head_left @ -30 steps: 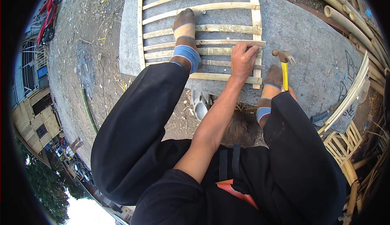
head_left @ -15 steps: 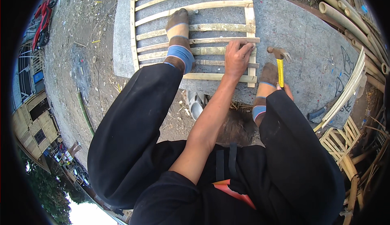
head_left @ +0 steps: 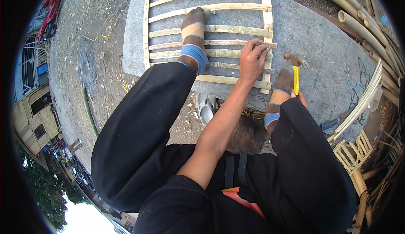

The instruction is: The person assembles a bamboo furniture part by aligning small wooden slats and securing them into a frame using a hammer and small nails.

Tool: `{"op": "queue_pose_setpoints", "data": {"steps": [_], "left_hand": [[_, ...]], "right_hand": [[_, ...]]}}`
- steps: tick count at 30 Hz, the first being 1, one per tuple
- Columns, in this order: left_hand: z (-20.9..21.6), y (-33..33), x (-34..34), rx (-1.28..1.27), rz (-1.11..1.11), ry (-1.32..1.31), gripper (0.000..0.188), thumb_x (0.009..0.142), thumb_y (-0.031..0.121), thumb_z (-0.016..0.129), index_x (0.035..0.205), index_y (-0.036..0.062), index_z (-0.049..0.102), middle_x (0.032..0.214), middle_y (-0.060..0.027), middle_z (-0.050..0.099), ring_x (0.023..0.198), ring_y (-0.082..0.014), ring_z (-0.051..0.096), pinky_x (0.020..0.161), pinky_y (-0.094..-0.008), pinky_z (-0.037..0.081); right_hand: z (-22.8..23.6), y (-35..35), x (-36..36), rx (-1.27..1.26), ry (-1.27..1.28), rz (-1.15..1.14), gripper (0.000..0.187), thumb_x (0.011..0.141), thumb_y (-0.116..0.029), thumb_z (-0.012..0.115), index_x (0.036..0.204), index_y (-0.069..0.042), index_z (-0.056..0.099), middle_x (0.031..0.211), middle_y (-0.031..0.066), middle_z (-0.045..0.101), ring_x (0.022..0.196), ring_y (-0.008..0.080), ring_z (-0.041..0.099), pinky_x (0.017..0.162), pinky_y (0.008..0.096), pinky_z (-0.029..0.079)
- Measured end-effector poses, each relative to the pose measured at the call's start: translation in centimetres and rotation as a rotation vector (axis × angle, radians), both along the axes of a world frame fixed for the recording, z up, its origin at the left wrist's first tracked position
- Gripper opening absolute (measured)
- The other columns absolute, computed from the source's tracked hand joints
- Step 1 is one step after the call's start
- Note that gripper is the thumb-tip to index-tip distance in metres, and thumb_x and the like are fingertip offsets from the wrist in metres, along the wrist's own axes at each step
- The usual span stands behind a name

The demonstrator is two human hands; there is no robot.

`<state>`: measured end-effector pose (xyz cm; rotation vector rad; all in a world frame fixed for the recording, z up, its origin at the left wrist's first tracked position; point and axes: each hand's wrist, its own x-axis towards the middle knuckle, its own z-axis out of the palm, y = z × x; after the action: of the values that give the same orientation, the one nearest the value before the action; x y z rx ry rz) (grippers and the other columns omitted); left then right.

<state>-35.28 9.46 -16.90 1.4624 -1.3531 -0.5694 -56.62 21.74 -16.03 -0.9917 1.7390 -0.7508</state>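
Note:
A slatted bamboo frame (head_left: 268,18) lies across a grey concrete slab, its thin crosswise slats joined to upright strips. At its right-hand strip, my left hand (head_left: 252,63) is closed in a pinch over the end of a slat. Something small and pale shows at the fingertips, too small to name. My right hand (head_left: 302,99), partly hidden behind my right knee, grips a claw hammer (head_left: 296,75) by its yellow handle. The hammer's head is raised, a little to the right of the frame. My left foot (head_left: 194,31), in a striped sock, presses on the slats.
My right foot (head_left: 284,82) rests on the concrete slab (head_left: 320,35) beside the frame. A grey clog (head_left: 206,109) sits on the ground below the slab. Bamboo poles (head_left: 358,25) and a bundle of split strips (head_left: 358,101) lie at the right. A dark-handled tool (head_left: 329,125) is near the strips.
The whole scene has shifted slightly right and down in the picture. Both hands keep their places, the left pinching at the slat's end and the right around the hammer.

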Motion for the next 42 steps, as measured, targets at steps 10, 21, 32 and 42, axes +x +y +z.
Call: {"op": "queue_pose_setpoints", "data": {"steps": [10, 21, 32, 42], "left_hand": [[0.4, -1.1, 0.4, -0.001, 0.056, -0.090, 0.011, 0.078, 0.003, 0.075, 0.089, 0.0016, 0.072, 0.093, -0.0099, 0.066, 0.087, -0.0278, 0.062, 0.076, -0.0375, 0.049], [0.7, -1.5, 0.4, 0.073, 0.049, -0.185, 0.013, 0.083, 0.014, 0.074, 0.093, 0.0047, 0.074, 0.100, -0.0075, 0.072, 0.084, -0.0268, 0.061, 0.080, -0.0375, 0.045], [0.5, -1.1, -0.1, 0.146, 0.034, -0.226, 0.017, 0.082, 0.020, 0.075, 0.094, 0.0087, 0.076, 0.103, -0.0024, 0.073, 0.085, -0.0224, 0.053, 0.085, -0.0358, 0.039], [0.1, -1.0, -0.2, 0.092, 0.082, -0.231, 0.013, 0.081, 0.019, 0.076, 0.090, 0.0100, 0.076, 0.100, -0.0007, 0.073, 0.084, -0.0217, 0.052, 0.081, -0.0353, 0.038]], "right_hand": [[1.2, -0.3, 0.6, 0.088, 0.107, -0.037, 0.031, 0.095, -0.027, 0.065, 0.116, -0.005, 0.065, 0.083, 0.0040, 0.062, 0.081, 0.0101, 0.056, 0.074, 0.0280, 0.046], [1.0, -0.2, 0.6, 0.031, 0.072, -0.032, 0.033, 0.096, -0.032, 0.061, 0.112, -0.003, 0.064, 0.079, 0.0089, 0.062, 0.079, 0.0132, 0.057, 0.073, 0.0322, 0.047], [1.4, -0.3, 0.7, 0.011, 0.084, -0.041, 0.032, 0.096, -0.031, 0.062, 0.112, -0.003, 0.064, 0.076, 0.0076, 0.060, 0.076, 0.0125, 0.055, 0.071, 0.0321, 0.047], [1.5, -0.5, 1.1, 0.088, 0.118, -0.081, 0.028, 0.096, -0.027, 0.063, 0.111, -0.004, 0.064, 0.078, 0.0029, 0.059, 0.076, 0.0090, 0.053, 0.068, 0.0282, 0.045]]}}
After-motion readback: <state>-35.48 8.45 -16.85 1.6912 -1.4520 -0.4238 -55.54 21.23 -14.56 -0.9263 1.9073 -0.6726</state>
